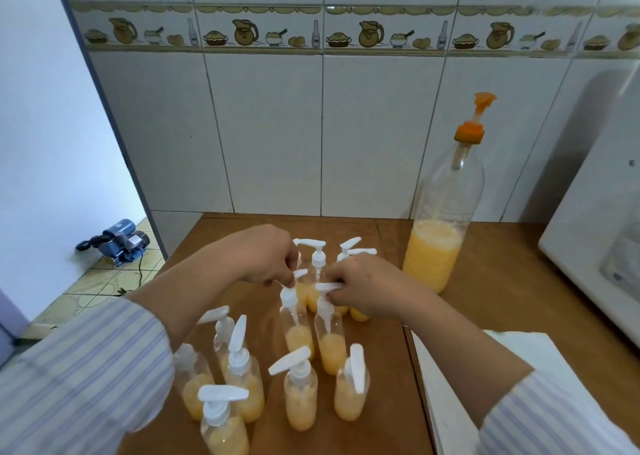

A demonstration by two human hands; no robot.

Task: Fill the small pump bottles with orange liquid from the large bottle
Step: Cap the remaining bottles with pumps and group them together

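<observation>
Small pump bottles (298, 385) crowd worktop (485, 281) centre, pump heads jutting all ways, gaps btwn them tight. Large bottle (440, 219) blocks 2 o'clock, white appliance (595, 239) walls 3 o'clock. Bare wood btwn those two and behind the cluster at 12.

Two bare hands, striped sleeves

The left hand (266, 257) and right hand (367, 288) wear nothing; both forearms are uncovered, with loose sleeves (86, 378) of pale lilac and white stripes pushed up near the elbows.
</observation>
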